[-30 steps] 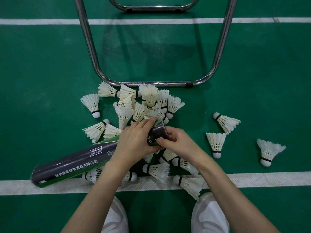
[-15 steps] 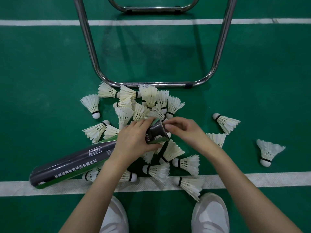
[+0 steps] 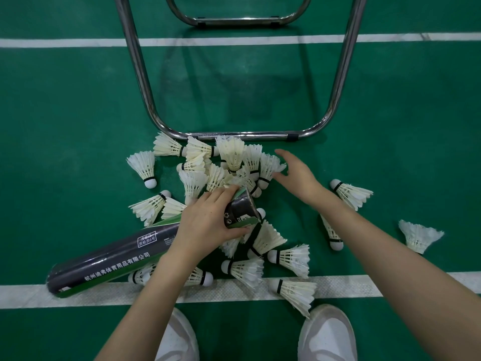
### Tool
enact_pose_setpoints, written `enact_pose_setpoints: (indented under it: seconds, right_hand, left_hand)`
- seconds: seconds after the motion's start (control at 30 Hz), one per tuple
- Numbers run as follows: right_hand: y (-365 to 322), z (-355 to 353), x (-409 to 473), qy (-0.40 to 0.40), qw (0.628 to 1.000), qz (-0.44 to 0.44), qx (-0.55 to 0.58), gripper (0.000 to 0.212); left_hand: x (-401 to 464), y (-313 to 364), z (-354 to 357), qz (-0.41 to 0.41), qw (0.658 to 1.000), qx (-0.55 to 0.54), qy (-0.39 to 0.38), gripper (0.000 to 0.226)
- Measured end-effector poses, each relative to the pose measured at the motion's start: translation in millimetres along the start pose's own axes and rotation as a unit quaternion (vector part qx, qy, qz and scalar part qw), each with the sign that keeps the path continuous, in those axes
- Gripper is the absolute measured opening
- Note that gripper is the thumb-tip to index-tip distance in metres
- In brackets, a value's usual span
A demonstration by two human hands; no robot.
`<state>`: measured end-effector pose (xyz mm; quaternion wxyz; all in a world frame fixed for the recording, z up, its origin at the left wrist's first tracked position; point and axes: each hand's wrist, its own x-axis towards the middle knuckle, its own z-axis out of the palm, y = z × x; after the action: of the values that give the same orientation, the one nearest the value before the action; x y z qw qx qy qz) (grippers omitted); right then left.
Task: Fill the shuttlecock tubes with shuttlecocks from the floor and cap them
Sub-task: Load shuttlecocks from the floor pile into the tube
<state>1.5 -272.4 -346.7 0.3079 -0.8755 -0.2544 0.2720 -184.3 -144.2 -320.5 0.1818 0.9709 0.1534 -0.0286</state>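
Left hand [image 3: 208,225] grips the dark shuttlecock tube [image 3: 114,259] near its open end, fingers and thumb curled round it. Tube lies tilted, low end at the near white court line [image 3: 416,282], open end raised toward the shuttlecock pile [image 3: 229,162]. Tube is black with green edging and white Chinese print. No cap seen on the open end.

Right hand [image 3: 296,173] is spread wide, fingers straight, holding nothing, fingertips at the right edge of the pile, next to the feathers; contact unclear.

Pile of white feather shuttlecocks sits on the green floor [image 3: 65,113] just in front of the chrome tube frame [image 3: 242,136]. More shuttlecocks lie under and near the tube, several on the near white line. Loose ones to the right: one shuttlecock [image 3: 351,192] beside the right forearm, another shuttlecock [image 3: 419,235] well apart at far right.

Two white shoes [image 3: 328,334] at bottom edge. Far white line [image 3: 52,43] crosses the top.
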Motion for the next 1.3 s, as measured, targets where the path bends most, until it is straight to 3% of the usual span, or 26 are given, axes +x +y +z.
enact_pose_setpoints:
  seconds: [0.13, 0.4, 0.53, 0.7, 0.93, 1.3]
  right_hand:
    - [4.7, 8.9, 2.5, 0.004, 1.0, 0.0, 0.001, 0.062]
    - [9.8, 13.7, -6.2, 0.06, 0.995, 0.079, 0.023, 0.039]
    - [12.9, 16.4, -16.5, 0.069, 0.993, 0.082, 0.044, 0.011]
    - [3.4, 7.5, -36.8, 0.093, 0.988, 0.053, 0.115, 0.027]
    - [-25.6, -4.3, -61.2, 0.096, 0.981, 0.02, 0.165, 0.012]
    - [-23.1, 16.0, -105.8, 0.09, 0.979, 0.018, 0.18, 0.017]
  left_hand:
    - [0.1, -0.1, 1.9, 0.001, 1.0, 0.006, -0.005, 0.09]
    - [-0.2, -1.4, 2.3, 0.001, 1.0, 0.0, -0.002, 0.089]
    - [-1.3, -1.2, 2.7, 0.006, 1.0, 0.003, -0.007, 0.09]
    - [-1.3, -2.0, 2.1, 0.008, 1.0, -0.002, -0.005, 0.09]
    - [-2.8, -1.1, 1.9, 0.013, 1.0, 0.0, 0.005, 0.089]
    - [-7.6, -1.4, 9.1, 0.029, 0.999, 0.004, 0.037, 0.087]
